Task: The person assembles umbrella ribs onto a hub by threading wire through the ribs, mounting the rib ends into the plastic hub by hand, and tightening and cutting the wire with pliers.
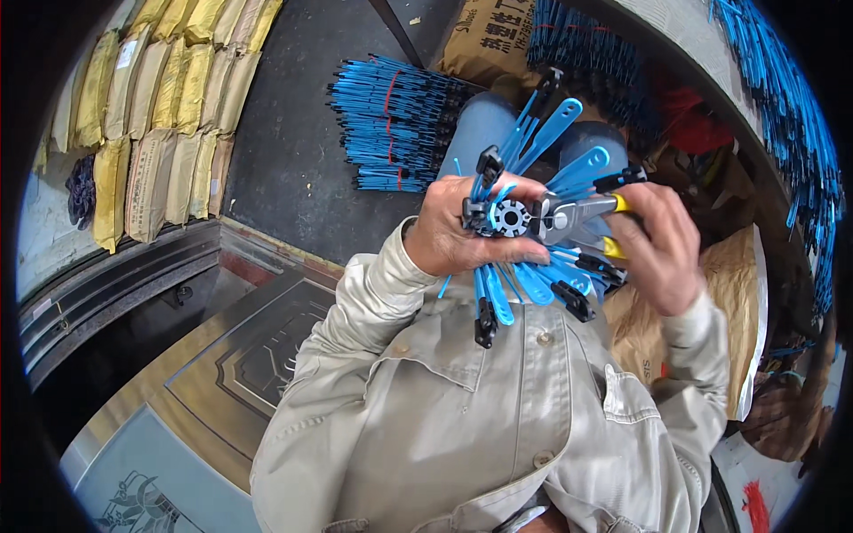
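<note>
My left hand (437, 229) is wrapped round a spray of blue plastic strips (555, 126) with black end pieces, which fan out on all sides above my lap. At its middle shows a round toothed hub (511, 218), dark with a pale ring. From the right, my right hand (662, 244) grips a pair of cutting pliers (576, 216) by its yellow handles. The metal jaws lie right beside the hub, among the strips; whether they bite on one cannot be made out. Part of the right hand is blurred.
Bundles of blue strips (391, 124) tied with red bands lie on the dark floor ahead. More strips (791, 133) hang over a ledge at the right. Stacked yellow and brown sacks (169, 89) stand far left; a brown paper sack (742, 293) lies beside my right arm.
</note>
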Available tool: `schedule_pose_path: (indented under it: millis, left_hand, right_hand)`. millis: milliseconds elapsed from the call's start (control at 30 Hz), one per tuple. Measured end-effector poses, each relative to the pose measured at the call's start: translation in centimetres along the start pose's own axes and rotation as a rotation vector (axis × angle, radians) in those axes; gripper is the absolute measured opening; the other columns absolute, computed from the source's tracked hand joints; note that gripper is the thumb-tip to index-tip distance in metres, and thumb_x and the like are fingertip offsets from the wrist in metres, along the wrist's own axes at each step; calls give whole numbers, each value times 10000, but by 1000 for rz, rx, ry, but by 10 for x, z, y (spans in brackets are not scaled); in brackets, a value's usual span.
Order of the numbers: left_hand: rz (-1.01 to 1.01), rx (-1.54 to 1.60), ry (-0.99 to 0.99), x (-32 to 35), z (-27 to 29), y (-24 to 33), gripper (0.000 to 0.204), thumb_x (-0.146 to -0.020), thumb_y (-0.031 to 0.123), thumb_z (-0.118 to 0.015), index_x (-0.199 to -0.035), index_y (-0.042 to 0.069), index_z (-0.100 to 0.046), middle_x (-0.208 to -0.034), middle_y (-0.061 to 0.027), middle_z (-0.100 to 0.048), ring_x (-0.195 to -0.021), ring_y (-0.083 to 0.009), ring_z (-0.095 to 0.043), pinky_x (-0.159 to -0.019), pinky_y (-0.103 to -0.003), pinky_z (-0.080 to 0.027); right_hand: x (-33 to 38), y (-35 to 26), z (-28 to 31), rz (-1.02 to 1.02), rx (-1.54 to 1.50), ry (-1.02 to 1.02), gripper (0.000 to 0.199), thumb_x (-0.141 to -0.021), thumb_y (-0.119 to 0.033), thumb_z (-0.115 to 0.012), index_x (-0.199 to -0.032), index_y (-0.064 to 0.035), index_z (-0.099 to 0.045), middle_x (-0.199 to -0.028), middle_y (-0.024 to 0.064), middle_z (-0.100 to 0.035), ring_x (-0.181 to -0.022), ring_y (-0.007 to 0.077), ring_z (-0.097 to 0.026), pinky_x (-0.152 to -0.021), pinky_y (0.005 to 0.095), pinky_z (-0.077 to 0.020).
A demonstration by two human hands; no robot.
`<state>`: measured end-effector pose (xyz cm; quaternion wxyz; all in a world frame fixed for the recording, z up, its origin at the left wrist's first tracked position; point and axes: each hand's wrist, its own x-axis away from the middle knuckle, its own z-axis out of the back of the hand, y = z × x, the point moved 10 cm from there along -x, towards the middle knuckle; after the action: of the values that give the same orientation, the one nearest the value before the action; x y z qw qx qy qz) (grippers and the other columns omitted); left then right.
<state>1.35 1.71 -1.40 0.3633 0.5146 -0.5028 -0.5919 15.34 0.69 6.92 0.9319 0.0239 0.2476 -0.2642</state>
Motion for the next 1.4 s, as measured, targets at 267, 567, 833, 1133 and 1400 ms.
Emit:
schedule_pose_path:
  millis: [267, 567, 833, 1133, 1400]
  left_hand:
    - [67, -133, -388, -9, -31, 16, 588, -546, 298, -856, -1014, 11, -646, -867, -70, -660, -785, -160, -625, -682, -267, -487]
    - [-47, -3, -483, -7, -46, 17, 592, -532, 302, -866, -998, 8, -648, -896, -89, -661, -787, -189, -617, -689, -298, -475]
    - [33, 56, -236, -5, -22, 8, 432, -602, 193, -832, -952, 20, -649, -907, -96, -663, -804, -200, -645, -728, -270, -496]
    - [-8, -70, -441, -8, -37, 11, 473, -566, 229, -851, -954, 37, -662, -938, -81, -664, -801, -180, -640, -716, -276, -496]
    - [69, -49, -428, -11, -36, 2, 637, -517, 362, -862, -983, -18, -652, -906, -125, -665, -772, -192, -617, -671, -294, -467]
  right_hand:
    - [39, 12, -40, -501, -1164, -1090, 340, -790, -307, -679, -828, -18, -503, -777, 143, -590, -682, 274, -623, -564, 311, -489]
    - [87, -43, -63, -895, -2347, -1140, 361, -833, -267, -657, -926, -9, -423, -746, 123, -616, -562, 181, -615, -476, 263, -509]
    - [48, -15, -45, -432, -1315, -834, 381, -853, -228, -603, -1085, 24, -437, -843, 146, -620, -573, 196, -613, -508, 267, -511]
    - [98, -10, -62, -1078, -2085, -1073, 470, -868, -148, -507, -1274, 36, -357, -1027, 249, -579, -656, 263, -646, -554, 280, -536]
    - [64, -14, -44, -473, -2072, -760, 578, -824, -137, -613, -1312, 25, -349, -1006, 176, -575, -639, 230, -637, -521, 287, -526]
